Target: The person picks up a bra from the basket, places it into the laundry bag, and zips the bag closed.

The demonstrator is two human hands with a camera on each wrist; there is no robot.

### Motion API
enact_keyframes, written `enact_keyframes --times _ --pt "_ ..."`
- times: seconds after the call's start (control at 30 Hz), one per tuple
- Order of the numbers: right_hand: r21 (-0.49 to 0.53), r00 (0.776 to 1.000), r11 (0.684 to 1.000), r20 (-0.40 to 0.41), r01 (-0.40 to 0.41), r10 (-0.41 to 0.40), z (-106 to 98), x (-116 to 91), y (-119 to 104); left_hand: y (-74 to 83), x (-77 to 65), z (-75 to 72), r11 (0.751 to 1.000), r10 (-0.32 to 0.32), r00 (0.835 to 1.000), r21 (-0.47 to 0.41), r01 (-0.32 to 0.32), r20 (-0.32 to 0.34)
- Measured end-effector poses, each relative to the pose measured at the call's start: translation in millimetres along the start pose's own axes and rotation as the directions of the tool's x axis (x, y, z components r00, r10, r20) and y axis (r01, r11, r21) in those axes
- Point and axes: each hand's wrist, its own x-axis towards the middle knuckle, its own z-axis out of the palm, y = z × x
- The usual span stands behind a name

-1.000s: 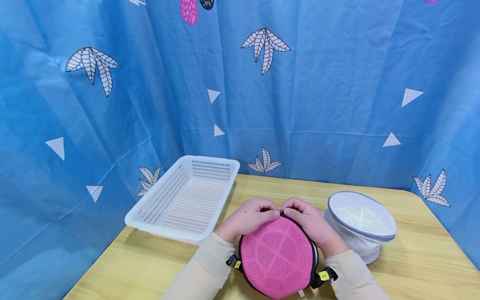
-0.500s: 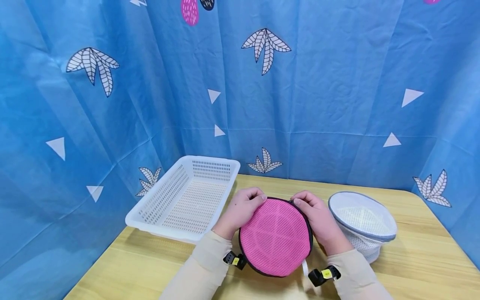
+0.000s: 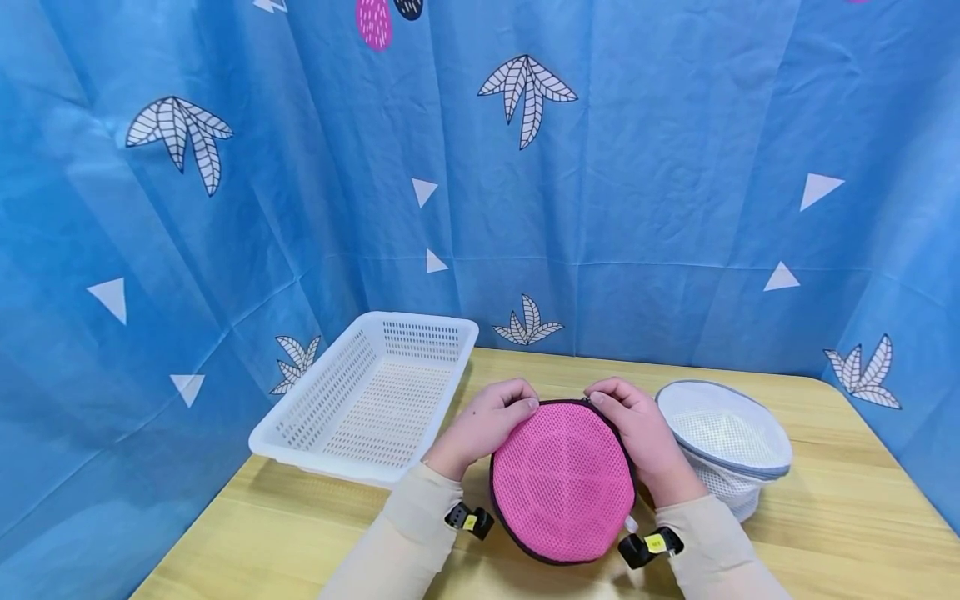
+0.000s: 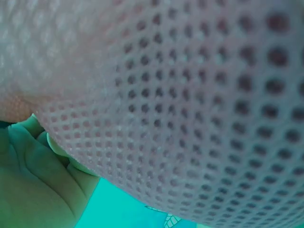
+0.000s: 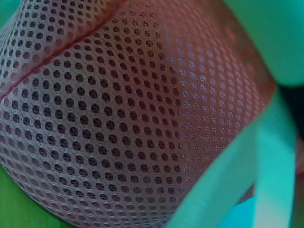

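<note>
A round pink mesh laundry bag (image 3: 562, 483) with a black zipped rim is held between both hands above the table, its flat face toward the head camera. My left hand (image 3: 489, 421) pinches the rim at its upper left. At the upper right, my right hand (image 3: 633, 429) pinches the rim near the zipper pull. Mesh (image 4: 180, 109) fills most of the left wrist view, with part of the left hand (image 4: 38, 175) at lower left. In the right wrist view, mesh (image 5: 104, 114) and a pale strap (image 5: 232, 166) show; the fingertips there are hidden.
At the left stands a white perforated plastic basket (image 3: 442, 433) on the wooden table (image 3: 847, 500). A white mesh laundry bag (image 3: 723, 442) with a grey rim stands right of the right hand. Blue patterned curtains (image 3: 660, 167) surround the table at the back and sides.
The hands have moved apart along the rim, from almost touching at the top to either side. The pink bag has risen a little, then shifted slightly right.
</note>
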Motion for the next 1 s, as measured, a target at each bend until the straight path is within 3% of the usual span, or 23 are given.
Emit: enact_keyframes --times 0.57,0.73,1.0 --pt "-0.071 0.992 0.997 0.123 -0.005 0.014 1 1 6 -3.5 -0.8 2.4 1.0 0.02 0.986 0.008 -0.022 0.167" --pt "-0.071 0.984 0.997 0.178 0.002 0.011 5 -2 3 -2.6 -1.3 4.6 1.0 0.027 0.986 -0.006 -0.026 0.167" --pt "-0.04 0.955 0.997 0.29 0.07 -0.055 10 -3 5 -0.7 -0.8 8.9 0.998 0.043 0.985 0.042 -0.051 0.168"
